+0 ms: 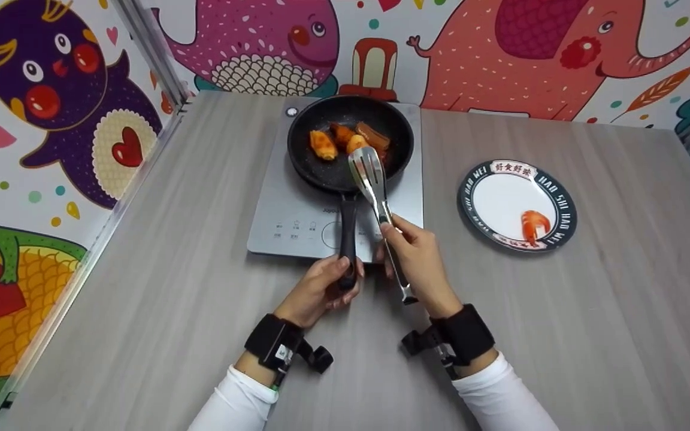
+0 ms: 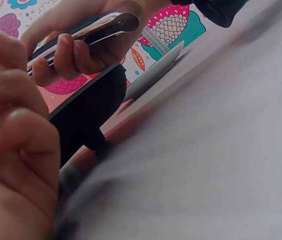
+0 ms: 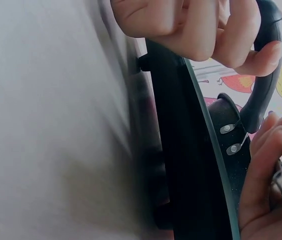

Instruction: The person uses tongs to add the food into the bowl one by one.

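My left hand (image 1: 320, 288) grips the black handle (image 1: 348, 227) of a frying pan (image 1: 318, 175). The pan sits on a flat silver induction cooktop (image 1: 276, 209). Metal tongs (image 1: 374, 182) are held in my right hand (image 1: 421, 263), just right of the handle. Their slotted head lies over the pan's near side, against or just above an orange-yellow food piece (image 1: 356, 143); contact is unclear. Beside it in the pan are a browned chicken-wing-like piece (image 1: 323, 145) and a reddish-brown strip (image 1: 372, 136). The right wrist view shows curled left fingers (image 3: 241, 42) around the handle.
To the right, a round plate (image 1: 495, 203) with a dark lettered rim holds one orange shrimp (image 1: 534, 226). A wood-grain table (image 1: 159, 287) lies under everything. Walls with cartoon animals (image 1: 536, 54) stand behind and at the left.
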The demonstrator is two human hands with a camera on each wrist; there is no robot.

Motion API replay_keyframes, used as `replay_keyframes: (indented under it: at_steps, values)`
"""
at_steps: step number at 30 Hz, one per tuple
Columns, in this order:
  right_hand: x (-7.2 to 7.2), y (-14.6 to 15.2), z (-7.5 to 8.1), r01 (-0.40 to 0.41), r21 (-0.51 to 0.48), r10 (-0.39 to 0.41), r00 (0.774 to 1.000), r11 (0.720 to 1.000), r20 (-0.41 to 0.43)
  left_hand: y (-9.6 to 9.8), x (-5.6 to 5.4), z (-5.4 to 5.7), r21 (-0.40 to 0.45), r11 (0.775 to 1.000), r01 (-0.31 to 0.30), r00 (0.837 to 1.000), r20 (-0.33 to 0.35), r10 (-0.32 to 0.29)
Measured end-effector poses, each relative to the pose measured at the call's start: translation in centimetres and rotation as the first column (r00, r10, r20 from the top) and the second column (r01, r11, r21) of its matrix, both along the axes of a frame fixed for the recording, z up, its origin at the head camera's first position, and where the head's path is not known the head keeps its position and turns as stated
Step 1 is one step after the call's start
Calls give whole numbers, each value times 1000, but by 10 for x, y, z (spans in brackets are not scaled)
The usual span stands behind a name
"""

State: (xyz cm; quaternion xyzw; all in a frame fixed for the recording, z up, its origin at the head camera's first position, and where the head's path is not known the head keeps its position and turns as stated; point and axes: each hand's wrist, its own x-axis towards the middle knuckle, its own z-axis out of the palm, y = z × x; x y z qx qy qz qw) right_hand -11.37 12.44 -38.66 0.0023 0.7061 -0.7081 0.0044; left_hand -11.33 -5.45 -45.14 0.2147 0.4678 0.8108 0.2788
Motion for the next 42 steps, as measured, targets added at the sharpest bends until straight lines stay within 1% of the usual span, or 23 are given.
replay_keyframes:
  at_steps: [6,10,14,17,28,36,42]
  values:
    - [-2,1,-2,0,-8,1,1000,1000,8,0,0,0,10,1000,-1,1000,1,1]
    - [-6,4,-11,-15,-4,15,1000,1000,1,0,0,0,8,1000,1,1000,2,-1]
    - [-10,4,-21,-26,32,27,999,999,-24,0,0,0,-3,1000,-3,1000,5,3]
    - [-11,3,-24,-15,57,17,999,998,-41,-1,0,0,-6,1000,-6,1000,8,7]
    - [-13,7,-23,21,51,-19,999,998,-33,1,0,0,-15,1000,-16,1000,-2,16]
    - [-13,9,-24,8,65,-7,1000,998,-20,1,0,1,-14,1000,-13,1000,3,14]
    - [-12,7,-23,13,72,-12,1000,997,-18,1,1,0,-6,1000,-16,1000,8,16]
